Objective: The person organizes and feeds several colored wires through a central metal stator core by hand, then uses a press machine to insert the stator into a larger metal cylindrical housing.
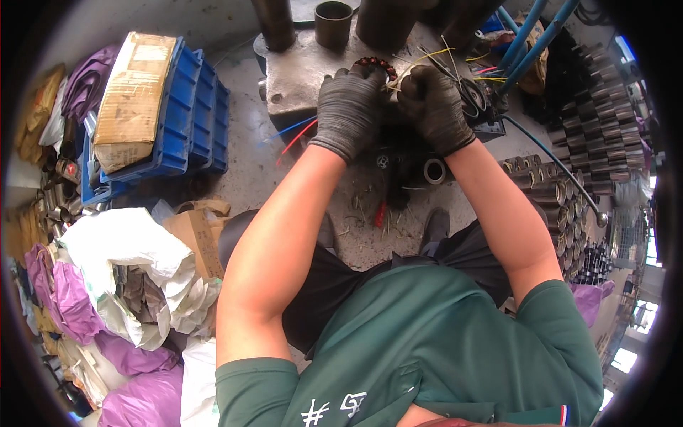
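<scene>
My left hand [347,108], in a dark grey knit glove, is closed at the near edge of a metal work block. Its fingers grip a ring-shaped wound stator [378,64] with dark and reddish coils, mostly hidden behind the glove. Opposite it, my right hand [435,107], gloved alike, has its fingers curled in on pale lead wires [393,84] beside the stator. A yellow wire [430,54] and thin strands stick up past the right fingers. Red wire [299,136] and blue wire [293,128] jut out left of my left wrist.
Metal cylinders [333,27] stand at the back of the work block [295,75]. Blue crates [203,107] with a cardboard box [135,92] are on the left, above a white sack [128,245]. Stacked metal tubes [597,121] line the right. A cable [551,153] ends in a ball.
</scene>
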Demonstrator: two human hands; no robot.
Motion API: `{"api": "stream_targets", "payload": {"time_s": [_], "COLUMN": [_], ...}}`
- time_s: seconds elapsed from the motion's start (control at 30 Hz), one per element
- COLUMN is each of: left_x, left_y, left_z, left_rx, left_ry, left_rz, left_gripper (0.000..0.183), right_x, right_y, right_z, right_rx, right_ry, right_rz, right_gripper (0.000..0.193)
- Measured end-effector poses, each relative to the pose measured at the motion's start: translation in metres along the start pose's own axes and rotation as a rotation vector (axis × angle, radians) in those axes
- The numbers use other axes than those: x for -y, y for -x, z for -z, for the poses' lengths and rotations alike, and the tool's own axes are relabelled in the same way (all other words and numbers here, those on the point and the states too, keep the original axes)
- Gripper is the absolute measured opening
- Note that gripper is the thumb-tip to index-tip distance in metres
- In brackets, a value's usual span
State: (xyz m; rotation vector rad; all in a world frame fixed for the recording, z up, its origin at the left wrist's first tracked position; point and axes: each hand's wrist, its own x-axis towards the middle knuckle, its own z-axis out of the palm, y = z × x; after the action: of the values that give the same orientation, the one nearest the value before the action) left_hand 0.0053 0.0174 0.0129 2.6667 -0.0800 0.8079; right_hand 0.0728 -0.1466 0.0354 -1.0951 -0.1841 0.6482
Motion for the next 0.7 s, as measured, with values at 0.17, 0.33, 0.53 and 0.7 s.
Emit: {"api": "stream_targets", "payload": {"time_s": [0.17,0.33,0.53,0.7], "left_x": [0.002,-0.007,-0.008,0.002], "left_y": [0.003,-0.003,-0.005,-0.003], "left_z": [-0.003,-0.007,0.004,-0.005], "left_rx": [-0.029,-0.035,-0.062,-0.006], "left_ry": [0.076,0.067,0.016,0.069], "left_rz": [0.06,0.002,-0.066,-0.097], "left_gripper": [0.026,0.025,0.018,0.022], "right_x": [-0.022,-0.023,-0.028,-0.018], "right_y": [0.018,0.014,0.009,0.011], "right_z": [-0.006,-0.002,-0.001,-0.003], "right_rx": [-0.193,-0.234,-0.209,-0.21], "right_ry": [0.293,0.185,0.026,0.066], "right_rz": [-0.015,-0.1,-0.105,-0.218], "right_gripper": [0.024,0.017,0.014,0.018]}}
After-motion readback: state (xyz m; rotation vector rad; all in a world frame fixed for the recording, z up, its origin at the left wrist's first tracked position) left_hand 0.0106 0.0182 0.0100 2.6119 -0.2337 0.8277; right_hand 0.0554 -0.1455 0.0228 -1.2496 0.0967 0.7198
